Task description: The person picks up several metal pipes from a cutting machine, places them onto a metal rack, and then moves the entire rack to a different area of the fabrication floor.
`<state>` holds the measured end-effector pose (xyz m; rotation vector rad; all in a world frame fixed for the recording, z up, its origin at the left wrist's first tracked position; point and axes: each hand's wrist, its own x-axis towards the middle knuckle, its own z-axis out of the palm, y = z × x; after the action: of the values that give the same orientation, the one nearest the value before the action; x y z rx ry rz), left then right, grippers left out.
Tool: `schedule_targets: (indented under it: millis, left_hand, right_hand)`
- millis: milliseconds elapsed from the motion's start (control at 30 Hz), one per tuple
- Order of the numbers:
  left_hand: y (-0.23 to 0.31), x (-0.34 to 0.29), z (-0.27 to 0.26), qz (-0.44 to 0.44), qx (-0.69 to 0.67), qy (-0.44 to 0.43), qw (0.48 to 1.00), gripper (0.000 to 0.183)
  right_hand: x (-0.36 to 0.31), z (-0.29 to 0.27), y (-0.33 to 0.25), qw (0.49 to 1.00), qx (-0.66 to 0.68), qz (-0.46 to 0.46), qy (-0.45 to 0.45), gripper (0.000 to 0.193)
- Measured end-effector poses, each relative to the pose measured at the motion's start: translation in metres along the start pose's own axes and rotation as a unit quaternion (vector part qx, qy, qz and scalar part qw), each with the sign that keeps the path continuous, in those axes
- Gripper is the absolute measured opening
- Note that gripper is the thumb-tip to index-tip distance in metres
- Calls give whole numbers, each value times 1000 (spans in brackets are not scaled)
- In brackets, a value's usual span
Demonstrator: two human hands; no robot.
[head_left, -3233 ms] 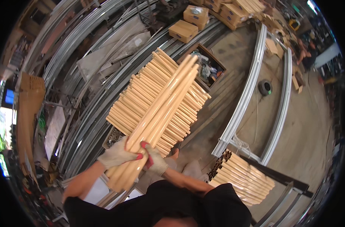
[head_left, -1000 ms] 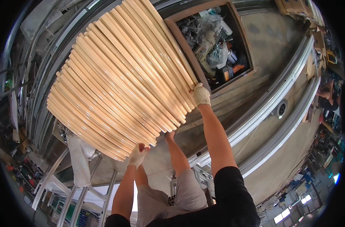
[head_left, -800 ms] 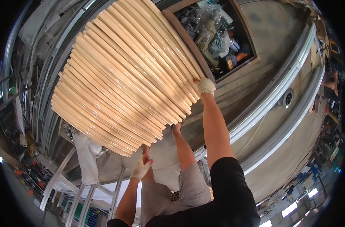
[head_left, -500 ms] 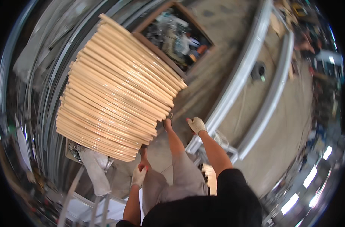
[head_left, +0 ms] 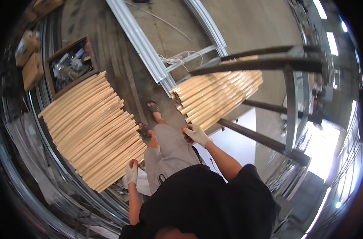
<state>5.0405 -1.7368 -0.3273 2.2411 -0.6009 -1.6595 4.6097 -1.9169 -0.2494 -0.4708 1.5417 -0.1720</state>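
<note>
Two gloved hands show in the head view, both cream with red fingertips. The left hand [head_left: 131, 173] has its fingers loosely curled; whether they close on anything I cannot tell. It is just beside the near right corner of the broad pile of cream tubes [head_left: 90, 127], which spreads ahead and to its left. The right hand [head_left: 196, 134] is half curled, palm turned inward, its grip likewise unclear. It is close to the open ends of the stack of hollow cream tubes [head_left: 217, 93], which runs ahead and to its right; contact cannot be made out.

Right of that hand, the dark steel frame [head_left: 265, 63] puts hard edges around the stack, with a white sheet [head_left: 241, 131] behind its lower bar. Ahead of the right hand, silver metal profiles [head_left: 139, 44] end near the stack. Ahead of both hands, bare concrete floor [head_left: 149, 87] opens between the two groups of tubes.
</note>
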Motion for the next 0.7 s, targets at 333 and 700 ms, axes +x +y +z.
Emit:
schedule_targets:
  millis: [333,700]
  left_hand:
    - [321,7,297,393,276,-122,868,41]
    - [408,60,501,353,520,-84,773,111]
  right_hand:
    - [2,-147,230,845,532,-9,52,34]
    - [83,-180,73,787,561,-39,253,26]
